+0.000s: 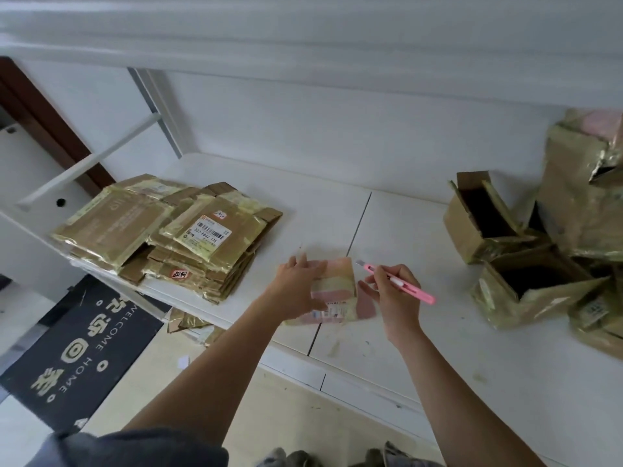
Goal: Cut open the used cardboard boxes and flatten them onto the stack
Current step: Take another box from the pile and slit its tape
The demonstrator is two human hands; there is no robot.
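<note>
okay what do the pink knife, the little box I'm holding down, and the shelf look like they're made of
Knife: glossy pink plastic handle, seemingly a metal blade at the tip.
Box: pinkish cardboard wrapped in shiny yellowish tape, with a paper label.
Shelf: matte white panels, likely laminated board or painted metal; scuffed, seams visible.

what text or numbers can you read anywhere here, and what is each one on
"WELCOME HOME", with large characters beside it: dark doormat on the floor.
"507-P802 170": white barcode label on the top flattened cardboard box of the stack.
Red oval sticker on the stack's front edge: characters too blurred to read.
Label on the small pink and yellow box under the left hand: too small to read.
Label on a brown box at right: too blurred.
</note>
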